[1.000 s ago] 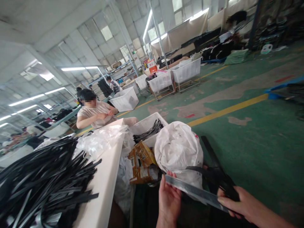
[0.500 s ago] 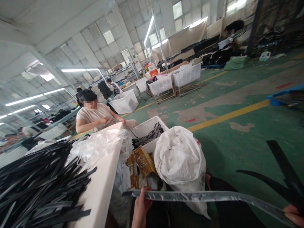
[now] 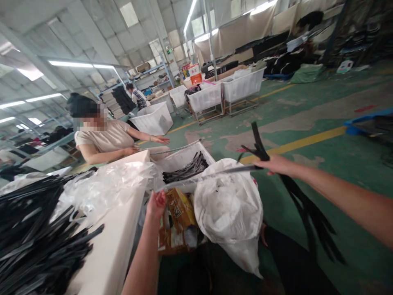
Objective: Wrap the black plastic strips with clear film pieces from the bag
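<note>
My left hand (image 3: pixel 157 203) is closed in a pinch at the near end of a long clear plastic sleeve (image 3: pixel 184 183), beside the white table. The sleeve stretches right, above the white sack, toward my right hand (image 3: pixel 272 164). That hand is wrapped round a bunch of black strips (image 3: pixel 296 192), whose ends stick up above the fist and hang down below it. One dark strip runs from the right fist toward the sleeve; blur hides how far it lies inside. A pile of black strips (image 3: pixel 37 229) and crumpled clear plastic (image 3: pixel 104 188) lie on the table at left.
A white sack (image 3: pixel 229 205) stands before me, beside a torn brown carton (image 3: pixel 178 209). Behind them is a white bin (image 3: pixel 205 153) holding black strips. A co-worker (image 3: pixel 104 135) sits across the table (image 3: pixel 107 246), one hand stretched over the bin. White carts (image 3: pixel 205 98) stand farther back.
Both hands have moved up and away from me, the right one also leftward with the black strips. The sleeve now spans above the sack. The co-worker's hand has reached out over the bin.
</note>
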`<action>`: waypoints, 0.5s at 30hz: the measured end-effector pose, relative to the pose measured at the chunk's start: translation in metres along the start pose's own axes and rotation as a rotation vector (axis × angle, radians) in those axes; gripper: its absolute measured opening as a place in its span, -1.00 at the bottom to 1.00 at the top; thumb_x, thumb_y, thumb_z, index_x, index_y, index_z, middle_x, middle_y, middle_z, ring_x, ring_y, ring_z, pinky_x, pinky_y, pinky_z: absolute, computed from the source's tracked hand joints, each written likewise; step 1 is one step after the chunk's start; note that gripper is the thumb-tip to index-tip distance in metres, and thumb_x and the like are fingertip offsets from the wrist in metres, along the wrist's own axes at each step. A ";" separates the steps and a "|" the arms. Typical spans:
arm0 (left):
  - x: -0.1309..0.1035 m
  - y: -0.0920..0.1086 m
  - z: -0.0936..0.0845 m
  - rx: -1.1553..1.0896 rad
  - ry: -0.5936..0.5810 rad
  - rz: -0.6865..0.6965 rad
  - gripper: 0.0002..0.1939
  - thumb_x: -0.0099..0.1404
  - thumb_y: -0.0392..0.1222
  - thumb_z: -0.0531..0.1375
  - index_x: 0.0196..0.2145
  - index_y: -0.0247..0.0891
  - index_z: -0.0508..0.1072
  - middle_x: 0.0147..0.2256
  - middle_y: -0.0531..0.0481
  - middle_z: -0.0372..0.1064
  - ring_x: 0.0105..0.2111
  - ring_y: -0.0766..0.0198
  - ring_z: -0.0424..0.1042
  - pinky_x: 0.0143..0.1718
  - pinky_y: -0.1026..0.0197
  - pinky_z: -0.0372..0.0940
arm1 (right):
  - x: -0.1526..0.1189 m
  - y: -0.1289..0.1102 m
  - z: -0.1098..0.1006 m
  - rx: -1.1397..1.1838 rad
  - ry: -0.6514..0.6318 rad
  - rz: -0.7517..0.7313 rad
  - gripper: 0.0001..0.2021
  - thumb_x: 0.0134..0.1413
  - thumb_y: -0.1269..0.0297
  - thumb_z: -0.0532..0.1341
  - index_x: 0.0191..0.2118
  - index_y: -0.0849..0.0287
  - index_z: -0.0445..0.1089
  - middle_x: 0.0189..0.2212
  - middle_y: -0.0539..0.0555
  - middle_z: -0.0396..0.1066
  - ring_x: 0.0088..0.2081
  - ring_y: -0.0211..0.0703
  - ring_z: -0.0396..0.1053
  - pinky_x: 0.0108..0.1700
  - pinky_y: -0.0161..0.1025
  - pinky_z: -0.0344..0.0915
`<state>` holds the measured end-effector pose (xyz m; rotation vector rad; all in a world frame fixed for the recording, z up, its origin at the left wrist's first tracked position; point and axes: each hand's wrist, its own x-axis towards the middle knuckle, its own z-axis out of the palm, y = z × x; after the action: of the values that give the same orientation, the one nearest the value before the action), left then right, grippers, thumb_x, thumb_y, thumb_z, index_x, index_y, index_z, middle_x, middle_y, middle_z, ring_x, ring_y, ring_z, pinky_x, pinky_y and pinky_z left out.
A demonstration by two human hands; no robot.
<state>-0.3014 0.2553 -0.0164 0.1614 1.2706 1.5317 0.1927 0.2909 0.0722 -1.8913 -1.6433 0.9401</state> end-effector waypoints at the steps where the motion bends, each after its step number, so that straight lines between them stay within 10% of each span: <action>1: 0.020 0.013 0.013 -0.006 0.024 0.056 -0.79 0.42 -0.05 0.02 -0.23 -0.22 0.32 -0.41 0.01 0.45 -0.52 0.39 0.46 -0.53 0.38 0.37 | 0.028 -0.018 -0.002 -0.052 0.012 0.008 -0.71 0.06 0.06 0.24 -0.36 0.22 0.48 -0.51 0.12 0.44 -0.54 -0.15 0.35 -0.48 -0.27 0.25; 4: 0.063 0.016 0.038 0.061 0.078 0.120 -0.84 0.39 -0.07 0.07 -0.18 -0.18 0.31 -0.36 0.04 0.42 -0.45 0.41 0.46 -0.44 0.39 0.37 | 0.089 -0.040 0.000 -0.204 0.059 0.029 -0.71 0.08 0.13 0.29 -0.30 0.32 0.50 -0.50 0.16 0.45 -0.48 -0.07 0.39 -0.39 -0.24 0.26; 7: 0.077 -0.031 0.043 0.217 0.033 0.069 -0.91 0.32 -0.19 0.18 -0.25 -0.24 0.36 -0.39 0.04 0.42 -0.45 0.43 0.45 -0.39 0.39 0.35 | 0.104 -0.026 0.005 -0.264 0.061 0.031 -0.70 0.15 0.12 0.26 -0.23 0.31 0.52 -0.41 0.17 0.50 -0.46 -0.10 0.41 -0.35 -0.27 0.26; 15: 0.038 -0.225 0.013 0.882 -0.245 -0.182 -0.79 0.21 -0.13 0.25 -0.31 -0.37 0.47 -0.32 -0.19 0.51 -0.34 0.22 0.52 -0.26 0.20 0.38 | 0.005 0.096 -0.045 -0.199 0.199 0.239 -0.65 0.32 0.21 0.11 -0.09 0.42 0.49 -0.28 0.34 0.54 -0.60 -0.32 0.39 -0.41 -0.31 0.28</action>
<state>-0.1673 0.2567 -0.2021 0.7507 1.6254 0.6859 0.2898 0.2825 0.0315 -2.2742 -1.4625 0.6679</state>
